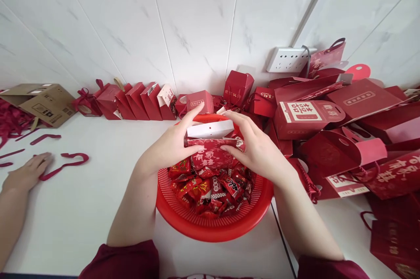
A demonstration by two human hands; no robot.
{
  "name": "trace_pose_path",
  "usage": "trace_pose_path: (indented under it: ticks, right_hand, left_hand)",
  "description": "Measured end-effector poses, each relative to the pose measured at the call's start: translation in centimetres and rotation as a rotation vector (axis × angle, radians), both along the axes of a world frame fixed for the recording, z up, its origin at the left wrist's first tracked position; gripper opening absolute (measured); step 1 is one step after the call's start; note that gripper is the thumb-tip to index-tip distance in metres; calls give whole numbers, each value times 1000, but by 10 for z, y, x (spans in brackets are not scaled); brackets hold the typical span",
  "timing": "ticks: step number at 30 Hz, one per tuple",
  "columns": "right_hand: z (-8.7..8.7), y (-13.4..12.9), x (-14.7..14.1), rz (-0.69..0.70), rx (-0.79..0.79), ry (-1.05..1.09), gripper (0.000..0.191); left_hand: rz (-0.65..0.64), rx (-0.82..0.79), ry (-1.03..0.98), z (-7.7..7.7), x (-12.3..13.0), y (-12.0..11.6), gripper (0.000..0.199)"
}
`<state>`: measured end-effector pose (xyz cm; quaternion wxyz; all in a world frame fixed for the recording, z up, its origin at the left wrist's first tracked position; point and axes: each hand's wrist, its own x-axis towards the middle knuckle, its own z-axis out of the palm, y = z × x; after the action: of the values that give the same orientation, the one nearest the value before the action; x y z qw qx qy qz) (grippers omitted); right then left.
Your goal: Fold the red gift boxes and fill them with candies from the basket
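Observation:
Between both hands is a small red gift box (211, 156) with pale lettering on its front and a white inner flap standing up at the top. My left hand (173, 143) grips its left side, thumb across the front. On the opposite side my right hand (251, 147) holds it the same way, thumb on the front face. The box is over a red plastic basket (213, 233), whose holed wall surrounds a heap of wrapped candies (210, 191) in red, yellow and black wrappers. The fingertips behind the box are partly hidden.
Another person's hand (28, 171) rests at the left beside a dark red ribbon (75, 160). A cardboard box (46, 104) stands behind. Red gift boxes (138, 101) line the wall; more boxes (311, 112) pile up at right. A power strip (288, 60) is on the wall.

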<state>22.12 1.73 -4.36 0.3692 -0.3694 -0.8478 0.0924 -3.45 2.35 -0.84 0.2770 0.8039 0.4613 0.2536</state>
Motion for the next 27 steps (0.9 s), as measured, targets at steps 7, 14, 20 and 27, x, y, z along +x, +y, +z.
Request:
trace_pose_path:
  ticks: [7, 14, 20, 27]
  right_hand:
    - [-14, 15, 0, 29, -415, -19, 69]
    - [-7, 19, 4, 105, -410, -24, 28]
    - [-2, 12, 6, 145, -200, 153, 25]
    - [-1, 3, 7, 127, -222, 360, 20]
  left_hand:
    - [13, -83, -157, -12, -16, 16, 113]
    - [-157, -59, 65, -5, -19, 21, 21]
    - [-65, 124, 16, 8, -11, 0, 26]
    - [-17, 197, -180, 6, -1, -10, 20]
